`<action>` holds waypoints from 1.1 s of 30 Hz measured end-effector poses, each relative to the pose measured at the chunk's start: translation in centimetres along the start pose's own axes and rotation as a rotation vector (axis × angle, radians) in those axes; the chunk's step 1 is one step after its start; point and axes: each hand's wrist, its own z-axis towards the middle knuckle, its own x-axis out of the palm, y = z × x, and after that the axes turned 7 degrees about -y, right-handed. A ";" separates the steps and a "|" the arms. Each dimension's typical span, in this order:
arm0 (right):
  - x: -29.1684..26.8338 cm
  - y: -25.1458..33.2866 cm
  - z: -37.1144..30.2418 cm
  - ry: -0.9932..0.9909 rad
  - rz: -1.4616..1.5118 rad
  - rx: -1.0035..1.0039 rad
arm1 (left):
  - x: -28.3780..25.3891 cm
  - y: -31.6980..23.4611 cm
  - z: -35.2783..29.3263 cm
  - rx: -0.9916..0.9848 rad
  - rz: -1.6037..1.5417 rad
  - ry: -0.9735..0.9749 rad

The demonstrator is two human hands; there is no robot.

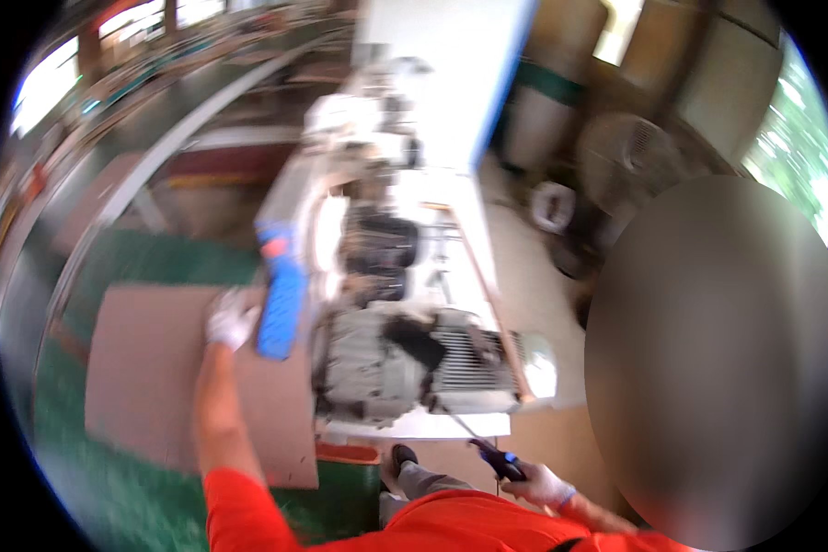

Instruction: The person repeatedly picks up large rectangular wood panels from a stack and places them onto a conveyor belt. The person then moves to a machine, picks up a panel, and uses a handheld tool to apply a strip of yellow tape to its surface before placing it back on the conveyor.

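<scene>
My left hand [233, 317], in a white glove, lies flat on a large brown cardboard-like sheet [147, 368], its fingers apart and somewhat blurred. Just right of it is a long blue piece [282, 308]; a small gap seems to separate them. At the lower right, my right hand [538, 485], also in a light glove, is closed round a black-and-blue handled tool [499, 460]. A thin shaft runs from that tool up toward the grey finned motor [474, 363] at the machine's near end. Blur hides the tool's exact kind and whether its tip touches anything.
The grey machine housing [363, 363] stands between my hands, with dark rollers or coils [382, 244] behind it. Under the sheet is a green surface [156, 248]. A round fan [626, 156] stands at the back right. A blurred grey oval [718, 368] covers the right side.
</scene>
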 end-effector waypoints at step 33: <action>-21.4 -49.4 -0.2 -1.019 0.822 0.592 | -5.8 -28.6 -23.9 -0.207 0.180 0.567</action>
